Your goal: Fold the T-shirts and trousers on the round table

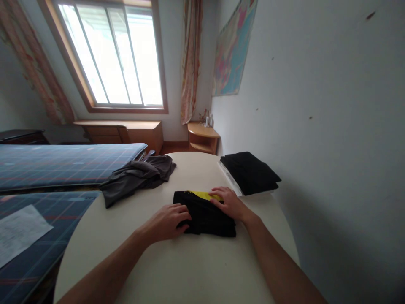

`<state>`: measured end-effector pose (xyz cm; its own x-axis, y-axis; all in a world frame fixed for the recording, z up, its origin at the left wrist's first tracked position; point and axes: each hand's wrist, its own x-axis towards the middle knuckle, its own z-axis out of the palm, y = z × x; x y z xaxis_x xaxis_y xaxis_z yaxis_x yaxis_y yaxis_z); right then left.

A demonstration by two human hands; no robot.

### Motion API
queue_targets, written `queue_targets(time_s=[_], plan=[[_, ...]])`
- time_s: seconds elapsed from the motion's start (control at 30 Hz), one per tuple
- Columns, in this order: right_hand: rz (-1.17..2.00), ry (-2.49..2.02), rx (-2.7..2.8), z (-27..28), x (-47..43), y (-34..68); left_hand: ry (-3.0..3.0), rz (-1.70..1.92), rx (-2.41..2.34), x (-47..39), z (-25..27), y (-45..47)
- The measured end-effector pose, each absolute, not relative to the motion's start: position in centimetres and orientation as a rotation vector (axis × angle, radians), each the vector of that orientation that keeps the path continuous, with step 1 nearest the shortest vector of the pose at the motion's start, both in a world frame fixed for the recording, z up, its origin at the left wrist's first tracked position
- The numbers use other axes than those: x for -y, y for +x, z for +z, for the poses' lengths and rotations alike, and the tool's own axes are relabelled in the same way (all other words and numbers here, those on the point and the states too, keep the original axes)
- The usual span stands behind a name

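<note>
A folded black garment (207,219) with a yellow panel (200,194) along its far edge lies on the white round table (196,270). My left hand (172,220) is at the garment's left side, its fingers curled onto the cloth and the thumb close to the index finger. Across the right end of the garment rests my right hand (228,203), fingers spread and lying on the yellow and black fabric. Both palms face down.
A stack of folded black clothes (249,172) on white plastic stands at the table's back right, beside the wall. A crumpled dark grey garment (136,177) lies at the back left. Beyond the left edge are blue plaid mattresses (69,164) and a paper sheet (23,232).
</note>
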<state>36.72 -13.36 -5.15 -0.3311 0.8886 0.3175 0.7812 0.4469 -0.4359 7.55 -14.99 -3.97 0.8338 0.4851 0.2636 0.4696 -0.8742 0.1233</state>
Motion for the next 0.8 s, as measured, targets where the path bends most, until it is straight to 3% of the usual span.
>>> queue_targets(time_s=[0.5,0.67,0.8], plan=[[0.308,-1.376,2.416,-3.8,15.5,34.9,2.811,0.522,-0.795,15.4,-3.8,7.7],[0.526,-1.351,2.548,-3.7,16.1,33.4,2.74,0.661,-0.996,14.5,-4.8,7.6],[0.596,-1.333,2.517,-3.3,16.4,33.6,2.802,0.479,-0.902,13.9,-5.9,6.5]])
